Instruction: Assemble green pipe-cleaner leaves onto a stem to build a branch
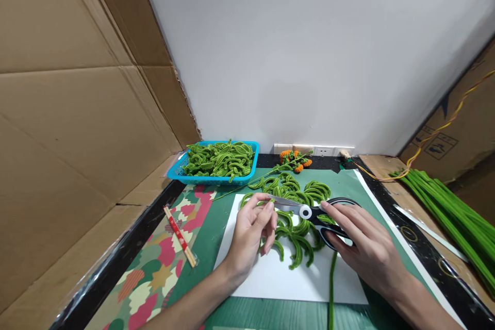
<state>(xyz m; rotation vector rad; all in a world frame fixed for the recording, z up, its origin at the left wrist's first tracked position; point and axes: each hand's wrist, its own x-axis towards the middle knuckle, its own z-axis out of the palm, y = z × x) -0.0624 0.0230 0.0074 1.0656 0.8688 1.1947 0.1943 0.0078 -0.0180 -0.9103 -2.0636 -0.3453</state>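
My right hand (367,240) grips a pair of scissors (305,211) with black handles and a white pivot, blades pointing left. At the blade tips, my left hand (253,227) is closed in a pinch, with a small bit of green pipe cleaner showing at its fingertips; most of that piece is hidden. Beneath both hands, curled bunches of green pipe cleaner (297,245) lie on a white sheet (251,278). One long straight green pipe cleaner (331,289) runs from below my right hand toward the near edge.
A blue basket (216,180) piled with green pipe cleaner pieces stands at the back left. Orange flowers on a green stem (297,157) lie near the wall sockets (323,151). Paper-wrapped chopsticks (180,237) rest at left. Long green pipe cleaners (448,216) are bundled at right.
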